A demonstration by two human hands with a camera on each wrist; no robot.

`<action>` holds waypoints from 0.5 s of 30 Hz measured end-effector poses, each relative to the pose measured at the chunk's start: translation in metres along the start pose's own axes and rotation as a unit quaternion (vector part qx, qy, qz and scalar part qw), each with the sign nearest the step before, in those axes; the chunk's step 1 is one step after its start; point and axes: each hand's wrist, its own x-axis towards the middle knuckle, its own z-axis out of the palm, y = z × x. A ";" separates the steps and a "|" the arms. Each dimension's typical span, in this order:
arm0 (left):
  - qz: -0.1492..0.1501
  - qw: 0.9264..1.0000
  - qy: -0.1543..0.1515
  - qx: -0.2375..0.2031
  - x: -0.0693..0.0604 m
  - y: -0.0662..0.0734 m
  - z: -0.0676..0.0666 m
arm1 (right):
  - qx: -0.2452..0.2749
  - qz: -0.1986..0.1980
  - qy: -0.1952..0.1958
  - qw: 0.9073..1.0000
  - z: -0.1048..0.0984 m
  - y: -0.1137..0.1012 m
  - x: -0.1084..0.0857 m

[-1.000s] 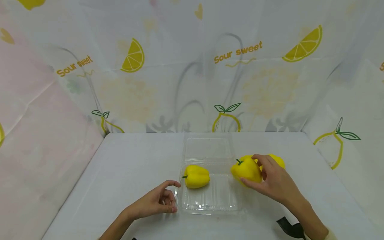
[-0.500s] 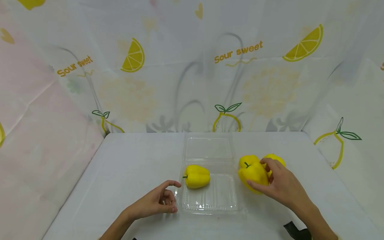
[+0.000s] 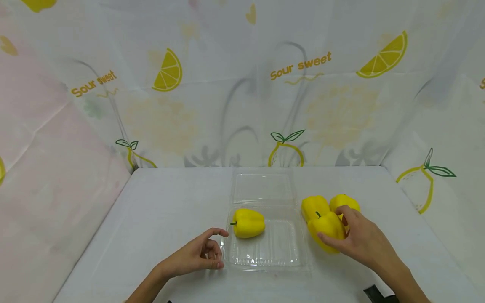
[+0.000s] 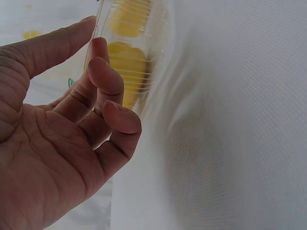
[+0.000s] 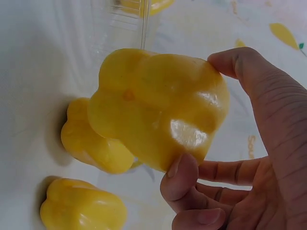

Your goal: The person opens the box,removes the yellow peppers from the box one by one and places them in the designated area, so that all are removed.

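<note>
Drifting away from the box (image 3: 265,267) and toward the person, the held yellow pepper (image 3: 327,231) is now riding off the box's near right side, and the right hand (image 3: 360,242) is moving along with it. That hand is pinching the pepper, thumb pressing one side and fingertips bracing the other, while the green stem is leaning toward the box. Over on the box's left, the left hand (image 3: 201,252) is staying right where it was, fingers loosely bent and grasping nothing, the tips hovering so close to the box's wall that contact is hard to tell. So the two hands are keeping well apart, with the box sitting between them.

Inside the box, toward its left rear, another pepper (image 3: 248,224) is lying on its side, its stem pointing at the left wall. Behind the base, the clear lid (image 3: 265,185) is lying unfolded. Two more peppers are resting on the tabletop (image 3: 170,202) right of the box: one (image 3: 314,205) is sitting just beside it, the other (image 3: 344,202) is sitting farther out. Beyond the box, a lemon-print cloth (image 3: 204,122) is hanging.
</note>
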 end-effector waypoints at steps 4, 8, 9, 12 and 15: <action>0.000 1.000 0.002 0.002 0.000 0.000 0.000 | -0.004 0.011 -0.013 1.000 -0.001 0.001 -0.001; -0.002 1.000 0.005 0.007 0.000 0.001 0.001 | -0.004 0.027 -0.033 0.999 -0.002 0.002 -0.003; -0.004 1.000 0.006 0.008 -0.001 0.001 0.001 | -0.004 0.031 -0.039 0.999 -0.002 0.002 -0.003; -0.004 1.000 0.006 0.008 0.000 0.001 0.001 | -0.003 0.040 -0.055 0.998 -0.002 0.004 -0.005; -0.005 1.000 0.006 0.008 0.000 0.001 0.001 | -0.002 0.047 -0.068 0.997 -0.001 0.005 -0.005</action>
